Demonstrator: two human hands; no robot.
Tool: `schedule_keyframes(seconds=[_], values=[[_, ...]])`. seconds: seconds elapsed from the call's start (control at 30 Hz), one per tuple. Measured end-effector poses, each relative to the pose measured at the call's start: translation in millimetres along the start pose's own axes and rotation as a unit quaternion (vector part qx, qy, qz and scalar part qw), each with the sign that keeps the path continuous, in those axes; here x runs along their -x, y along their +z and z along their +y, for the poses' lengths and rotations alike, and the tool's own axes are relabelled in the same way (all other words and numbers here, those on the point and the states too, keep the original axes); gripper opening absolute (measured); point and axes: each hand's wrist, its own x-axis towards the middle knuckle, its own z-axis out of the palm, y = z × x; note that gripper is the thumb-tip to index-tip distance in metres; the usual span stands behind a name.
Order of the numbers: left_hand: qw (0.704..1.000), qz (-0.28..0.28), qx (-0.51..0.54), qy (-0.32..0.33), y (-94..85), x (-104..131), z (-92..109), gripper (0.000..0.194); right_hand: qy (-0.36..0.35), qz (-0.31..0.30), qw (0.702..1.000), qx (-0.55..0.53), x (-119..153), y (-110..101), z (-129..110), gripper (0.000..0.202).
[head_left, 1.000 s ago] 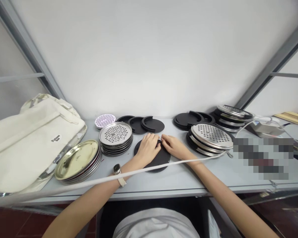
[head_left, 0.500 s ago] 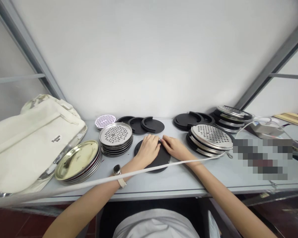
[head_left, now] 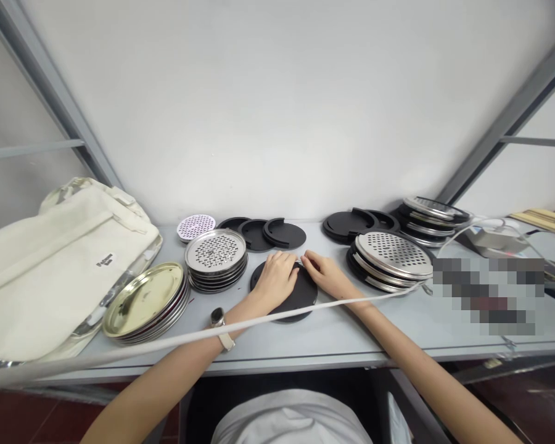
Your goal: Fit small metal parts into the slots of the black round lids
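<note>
A black round disc [head_left: 298,302] lies flat on the table in front of me. Across its upper left part rests my left hand [head_left: 276,280], fingers together and bent over the far rim. My right hand [head_left: 326,274] is closed at the far right rim, with thumb and fingers drawn together. The fingertips of both hands nearly meet at the far edge, and whatever is between them there is too small to make out. To the left stands a stack of round metal plates with a perforated top [head_left: 216,251]; on the right is another perforated metal stack [head_left: 394,254].
Gold-coloured round lids [head_left: 145,302] are piled at the left beside a cream bag [head_left: 50,265]. Black ring-like holders [head_left: 284,234] and a purple perforated disc [head_left: 196,227] line the wall. A white cable [head_left: 259,322] crosses the view in front of my forearms.
Very little differs. The fingers of my right hand have shifted slightly at the disc's far rim; the left hand and the disc stay in place.
</note>
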Motion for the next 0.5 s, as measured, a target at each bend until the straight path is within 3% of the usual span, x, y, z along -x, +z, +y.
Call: schedule_keyframes(seconds=[0.5], values=[[1.0,-0.001,0.009,0.005,1.1,0.6,-0.3,0.019,0.047,-0.008,0.998,-0.048,-1.8,2.1,3.5,0.03]])
